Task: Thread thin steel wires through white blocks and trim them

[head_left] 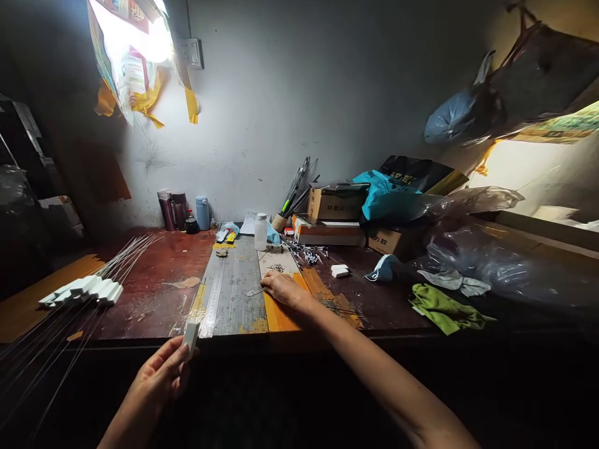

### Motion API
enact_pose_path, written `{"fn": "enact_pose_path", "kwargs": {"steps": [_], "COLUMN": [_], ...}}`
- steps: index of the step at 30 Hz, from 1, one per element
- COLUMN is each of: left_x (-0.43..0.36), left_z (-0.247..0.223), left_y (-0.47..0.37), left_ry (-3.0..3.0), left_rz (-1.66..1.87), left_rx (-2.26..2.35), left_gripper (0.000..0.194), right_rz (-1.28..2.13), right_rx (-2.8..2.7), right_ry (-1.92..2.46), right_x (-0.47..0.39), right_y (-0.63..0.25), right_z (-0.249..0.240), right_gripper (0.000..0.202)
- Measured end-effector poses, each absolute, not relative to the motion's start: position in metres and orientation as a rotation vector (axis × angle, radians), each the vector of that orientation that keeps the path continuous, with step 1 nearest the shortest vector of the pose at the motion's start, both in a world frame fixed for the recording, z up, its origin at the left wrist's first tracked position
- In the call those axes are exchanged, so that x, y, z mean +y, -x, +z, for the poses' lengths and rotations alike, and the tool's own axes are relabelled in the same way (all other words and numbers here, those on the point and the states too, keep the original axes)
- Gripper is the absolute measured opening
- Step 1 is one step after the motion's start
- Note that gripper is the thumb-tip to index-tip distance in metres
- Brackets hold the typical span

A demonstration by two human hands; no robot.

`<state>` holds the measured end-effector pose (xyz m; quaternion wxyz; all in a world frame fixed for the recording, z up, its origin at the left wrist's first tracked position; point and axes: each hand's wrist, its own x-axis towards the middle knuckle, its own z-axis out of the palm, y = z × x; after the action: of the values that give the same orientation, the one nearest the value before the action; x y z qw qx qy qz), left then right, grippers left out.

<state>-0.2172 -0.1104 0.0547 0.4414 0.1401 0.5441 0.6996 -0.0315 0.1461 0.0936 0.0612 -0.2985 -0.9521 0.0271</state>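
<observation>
Between the thumb and fingers of my left hand (161,368) is a small white foam-like block (190,337), held upright just in front of the table edge. My right hand (283,289) is stretched out over the table, its fingertips drawn together and down at the yellow-taped strip. Just beyond those fingertips lies a small pile of tiny dark pieces (276,268) on a pale board. Whatever the right fingers pinch is too small to make out. Beside that hand, a grey metal plate (234,293) and a steel ruler (215,299) run along the tabletop.
On the left lie stacked white blocks (87,290) with long thin wires. Flasks (180,211) and a white bottle (261,232) stand toward the wall. Cardboard boxes (339,202), a face mask (382,268), a green cloth (442,307) and plastic bags are on the right.
</observation>
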Motion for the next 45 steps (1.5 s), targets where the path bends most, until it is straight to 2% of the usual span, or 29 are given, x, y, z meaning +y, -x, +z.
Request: {"fn": "enact_pose_path", "kwargs": {"steps": [5,14,21,28,34,39,45], "left_x": [-0.118,-0.133,-0.137,-0.137,-0.140,-0.140,-0.137], "left_z": [0.031,0.019,0.012,0.013,0.012,0.008,0.012], "left_y": [0.209,0.202,0.202,0.203,0.204,0.206,0.203], "left_ry": [-0.300,-0.282,-0.289,-0.215,-0.161,-0.224,-0.311], "left_rz": [1.685,1.697,1.704,1.663,1.716,1.679,1.649], "left_rx": [1.331,1.374,1.373,1.355,1.336,1.296,1.283], "left_gripper": [0.052,0.056,0.058,0.062,0.063,0.058,0.051], "right_rz": [0.003,-0.141,-0.047,0.311,0.889,1.305,1.511], "right_rx": [-2.905,-2.963,-2.998,-2.790,-2.605,-2.421,-2.210], "right_ry": [0.888,0.833,0.828,1.048,1.182,1.115,0.938], "right_x": [0.154,0.147,0.155,0.167,0.166,0.148,0.115], "right_y": [0.038,0.039,0.038,0.041,0.042,0.034,0.024], "right_z": [0.094,0.097,0.094,0.096,0.088,0.085,0.106], "right_gripper": [0.018,0.014,0.015,0.024,0.025,0.022,0.019]}}
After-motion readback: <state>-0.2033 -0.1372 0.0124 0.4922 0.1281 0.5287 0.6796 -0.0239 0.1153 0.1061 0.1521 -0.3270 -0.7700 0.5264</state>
